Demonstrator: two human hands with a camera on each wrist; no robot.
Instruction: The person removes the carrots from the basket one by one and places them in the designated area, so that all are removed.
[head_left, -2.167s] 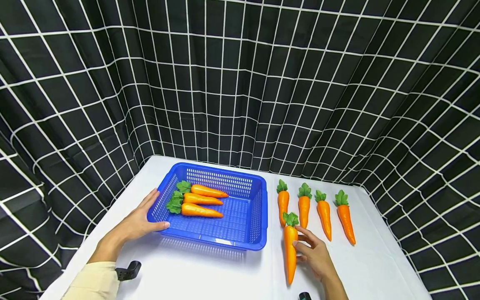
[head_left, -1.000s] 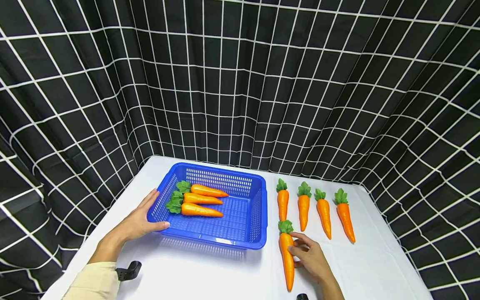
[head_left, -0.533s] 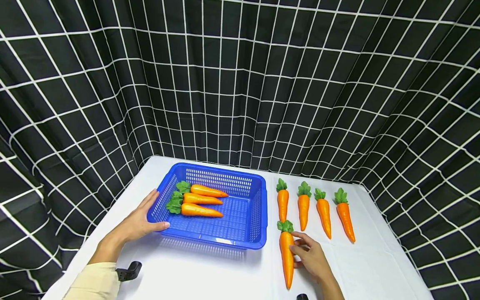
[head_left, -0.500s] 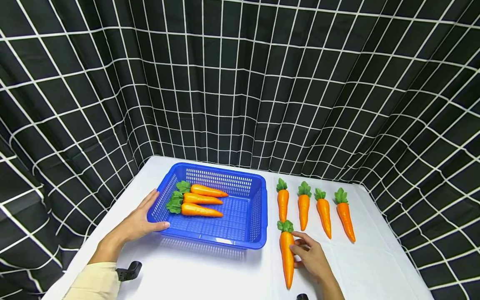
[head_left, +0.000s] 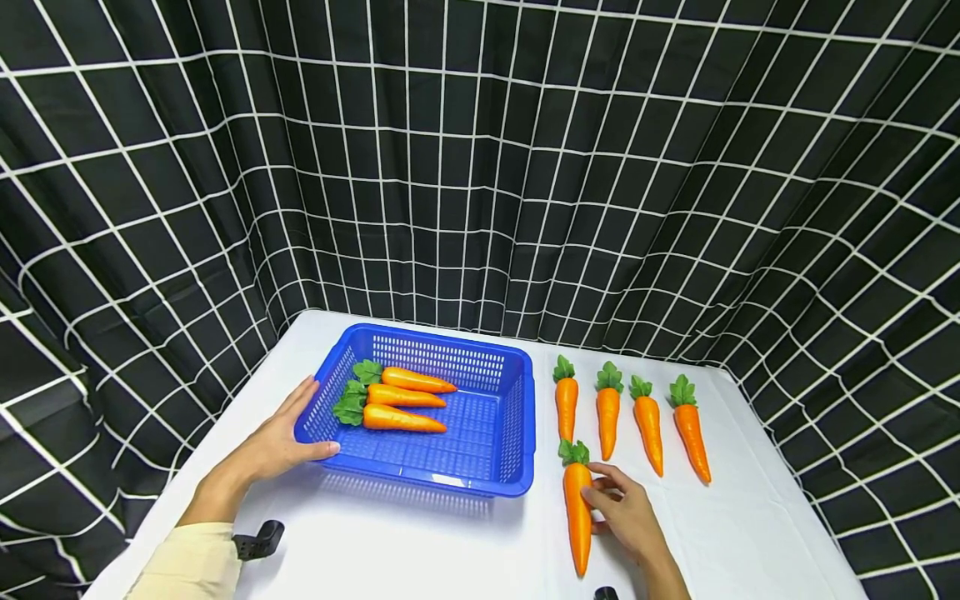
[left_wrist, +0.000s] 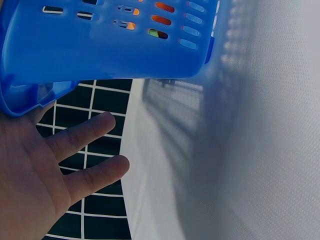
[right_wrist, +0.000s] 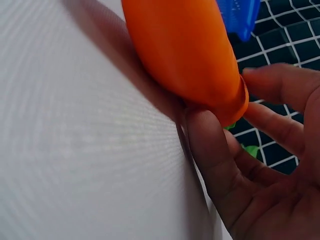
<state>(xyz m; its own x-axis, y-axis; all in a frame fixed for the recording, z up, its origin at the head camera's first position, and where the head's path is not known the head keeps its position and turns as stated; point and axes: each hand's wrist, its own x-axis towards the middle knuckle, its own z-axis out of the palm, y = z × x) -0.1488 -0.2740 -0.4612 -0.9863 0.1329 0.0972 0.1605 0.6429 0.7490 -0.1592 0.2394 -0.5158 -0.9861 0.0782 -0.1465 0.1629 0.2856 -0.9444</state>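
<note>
— Carrots first: how many were in the basket [head_left: 517, 417] by then?

— Three lay side by side in its left half, leaves toward the left wall. The basket itself sat near the table's [head_left: 420, 550] back left corner. Five more carrots were outside it on the right part of the table: a row of four carrots [head_left: 630, 417] along the back edge, tips pointing to the front, and one loose carrot [head_left: 578, 515] in front of that row, close to the front edge. So, judging by that, under half the job looked done.

— And the left hand [head_left: 273, 446]?

— It rested against the basket's left wall with fingers straight and spread, thumb at the front corner, gripping nothing; the left wrist view showed the open palm just under the blue rim.

— What about the right hand [head_left: 626, 521]?

— It lay low on the table beside the loose carrot. Thumb and fingertips [right_wrist: 210, 135] touched the carrot's thick end near the leaves, closing on it lightly, yet the carrot was flat on the table, not lifted.
</note>
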